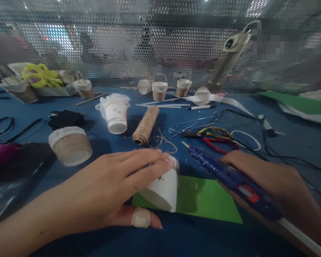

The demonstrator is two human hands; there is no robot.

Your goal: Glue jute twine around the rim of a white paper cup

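Observation:
My left hand [115, 185] grips a white paper cup [163, 189] that lies on its side over a green paper sheet [205, 200]; my fingers rest across its top and the bandaged thumb sits underneath. A loose end of jute twine [160, 142] loops just behind the cup. My right hand [267, 175] is closed round a blue hot glue gun [230, 175], whose nozzle points left and away, a short way from the cup. A white glue stick pokes out of the gun's back end.
A twine spool [146, 125], an upside-down white cup [116, 116] and a twine-wrapped cup [69, 144] stand on the blue table. Pliers [216, 139] and black cables lie right of centre. Small basket cups [159, 89] and yellow scissors [40, 75] sit before a perforated metal screen.

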